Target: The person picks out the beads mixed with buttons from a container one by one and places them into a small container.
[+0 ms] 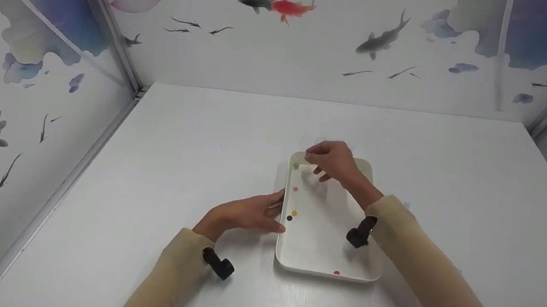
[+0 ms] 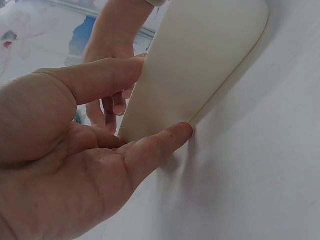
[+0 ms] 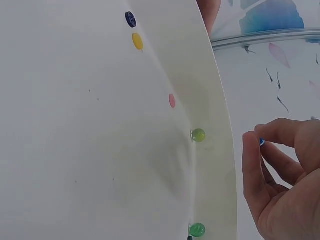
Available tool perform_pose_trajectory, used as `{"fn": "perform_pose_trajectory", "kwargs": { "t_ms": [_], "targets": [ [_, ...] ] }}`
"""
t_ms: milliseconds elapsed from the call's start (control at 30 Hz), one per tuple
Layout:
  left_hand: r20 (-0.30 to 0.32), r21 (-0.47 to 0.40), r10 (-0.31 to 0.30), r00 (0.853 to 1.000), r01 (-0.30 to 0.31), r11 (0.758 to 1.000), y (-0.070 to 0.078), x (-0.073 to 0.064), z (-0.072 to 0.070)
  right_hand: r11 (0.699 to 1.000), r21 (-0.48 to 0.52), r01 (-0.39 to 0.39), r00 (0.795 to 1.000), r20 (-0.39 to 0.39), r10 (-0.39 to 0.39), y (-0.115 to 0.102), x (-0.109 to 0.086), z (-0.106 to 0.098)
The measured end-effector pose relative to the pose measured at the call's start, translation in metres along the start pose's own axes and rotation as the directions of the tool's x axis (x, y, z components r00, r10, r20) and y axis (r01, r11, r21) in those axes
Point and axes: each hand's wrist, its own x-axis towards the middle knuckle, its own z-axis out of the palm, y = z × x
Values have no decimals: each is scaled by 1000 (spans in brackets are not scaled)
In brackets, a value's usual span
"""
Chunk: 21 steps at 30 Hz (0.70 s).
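Over the far end of a white rectangular tray (image 1: 324,252), my right hand (image 1: 337,161) pinches a small blue marble (image 3: 261,142) between thumb and forefinger; its fingers mostly hide it. My left hand (image 1: 251,213) holds the tray's left side, thumb at the rim and another finger low on the outer wall in the left wrist view. Along the tray's left wall lie a yellow-green marble (image 3: 198,135), a green marble (image 3: 197,230), a pink disc (image 3: 172,100), a yellow disc (image 3: 137,41) and a dark blue button (image 3: 130,19).
A red disc (image 1: 336,272) lies by the tray's near wall. The tray stands on a white table (image 1: 192,139), with panels (image 1: 313,75) painted with fish behind and to the left. A black wrist camera (image 1: 359,235) hangs over the tray from the right sleeve.
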Motion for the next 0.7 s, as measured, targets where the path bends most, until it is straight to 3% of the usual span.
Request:
{"fn": "perform_pose_trajectory", "kwargs": {
  "t_ms": [133,700],
  "targets": [
    [0,-24,-12,1000,12,1000,1,-1,0,1000,31,-2,1000,-15,3,1,2,-4],
    [-43,39,-71,997,73,997,3,-1,3,991,132,-8,995,-97,21,6,3,-28]
  ]
}}
